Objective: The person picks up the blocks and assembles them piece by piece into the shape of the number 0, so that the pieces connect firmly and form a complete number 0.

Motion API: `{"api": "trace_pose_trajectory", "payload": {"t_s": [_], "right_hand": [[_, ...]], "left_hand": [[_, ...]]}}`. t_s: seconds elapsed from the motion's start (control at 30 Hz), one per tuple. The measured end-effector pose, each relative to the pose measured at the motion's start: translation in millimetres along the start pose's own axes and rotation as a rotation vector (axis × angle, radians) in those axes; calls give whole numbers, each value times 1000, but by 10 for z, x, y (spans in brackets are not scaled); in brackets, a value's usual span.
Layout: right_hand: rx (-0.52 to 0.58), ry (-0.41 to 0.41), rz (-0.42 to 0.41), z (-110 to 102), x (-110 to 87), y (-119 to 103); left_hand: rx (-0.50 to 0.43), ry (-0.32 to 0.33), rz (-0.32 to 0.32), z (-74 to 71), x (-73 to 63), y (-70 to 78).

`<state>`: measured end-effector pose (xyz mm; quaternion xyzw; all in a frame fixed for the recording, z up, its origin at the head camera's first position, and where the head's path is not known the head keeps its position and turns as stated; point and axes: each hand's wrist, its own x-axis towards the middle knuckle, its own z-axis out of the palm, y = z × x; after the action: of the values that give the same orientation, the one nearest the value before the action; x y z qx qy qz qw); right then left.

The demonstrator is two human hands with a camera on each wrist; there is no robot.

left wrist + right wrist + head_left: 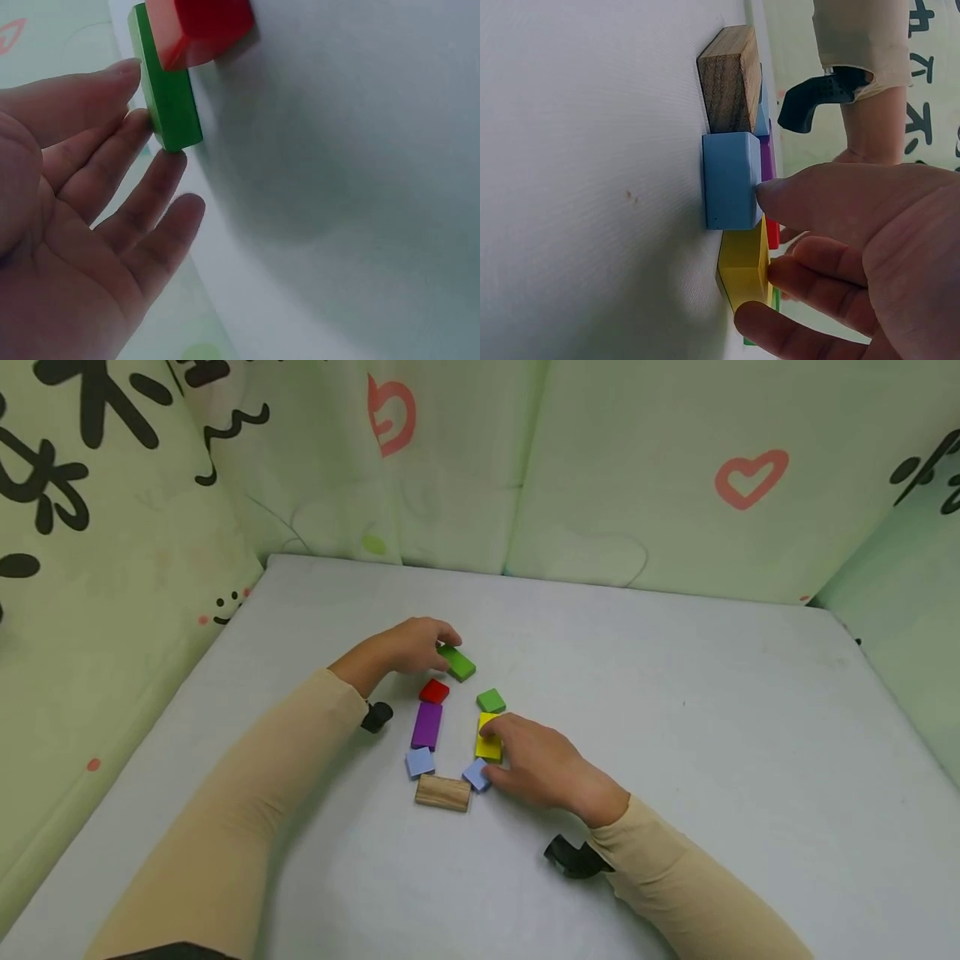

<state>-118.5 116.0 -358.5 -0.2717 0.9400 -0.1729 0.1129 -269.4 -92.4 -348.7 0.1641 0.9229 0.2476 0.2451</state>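
My left hand (411, 645) is at the left end of a green rectangular block (457, 663), its thumb and fingertips around that end. In the left wrist view the fingers look loosely extended and touch the green block (171, 105). A red block (202, 30) sits close by. Beside the right column is my right hand (542, 766). Its thumb tip touches a light blue block (731, 180), and its fingers reach over a yellow block (744, 262), fairly straight.
A wooden block (443, 793) lies nearest the body. Up the left side run another light blue block (420, 762), a purple block (427, 725) and the red one. A small green block (491, 700) tops the yellow one. A patterned curtain (630, 468) borders the white table (712, 760).
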Motion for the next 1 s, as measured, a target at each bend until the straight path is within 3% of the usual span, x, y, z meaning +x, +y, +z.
{"api": "trace_pose_trajectory", "payload": {"t_s": [0.37, 0.73, 1.0], "right_hand": [[-6, -4, 15, -22, 11, -5], [3, 6, 3, -7, 5, 9], [4, 7, 3, -2, 1, -3]], "left_hand": [[-28, 30, -56, 23, 6, -9], [36, 34, -4, 83, 41, 104], [39, 62, -24, 152, 73, 108]]}}
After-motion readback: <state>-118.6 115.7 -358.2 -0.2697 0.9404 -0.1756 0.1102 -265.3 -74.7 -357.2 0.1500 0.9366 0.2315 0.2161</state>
